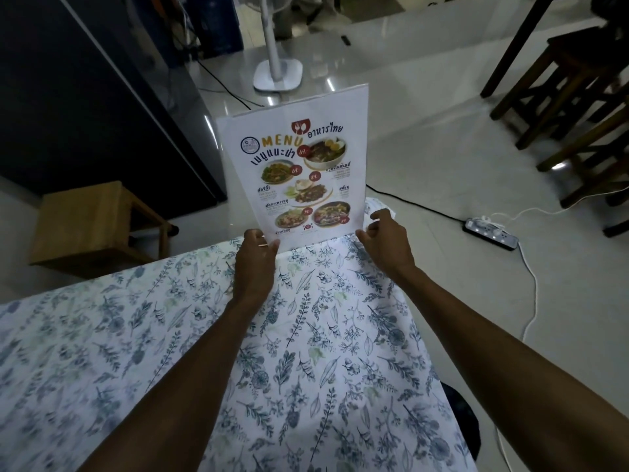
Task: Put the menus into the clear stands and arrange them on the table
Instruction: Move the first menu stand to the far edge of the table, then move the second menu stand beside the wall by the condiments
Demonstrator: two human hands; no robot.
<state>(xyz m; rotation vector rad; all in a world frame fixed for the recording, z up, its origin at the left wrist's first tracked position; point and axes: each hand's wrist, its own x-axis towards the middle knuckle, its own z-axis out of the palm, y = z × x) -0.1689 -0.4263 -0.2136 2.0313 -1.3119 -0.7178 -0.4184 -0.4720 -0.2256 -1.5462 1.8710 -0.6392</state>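
Note:
A white menu sheet with food photos stands upright inside a clear stand at the far edge of the table with a floral cloth. My left hand pinches the stand's lower left corner. At the lower right corner my right hand has its fingers curled and touches or nearly touches the edge. The base of the stand is hidden behind my hands.
A wooden stool stands on the floor beyond the table's left side. A white fan base is on the tiled floor behind the menu. A power strip with cables lies to the right, and dark wooden stools stand at far right.

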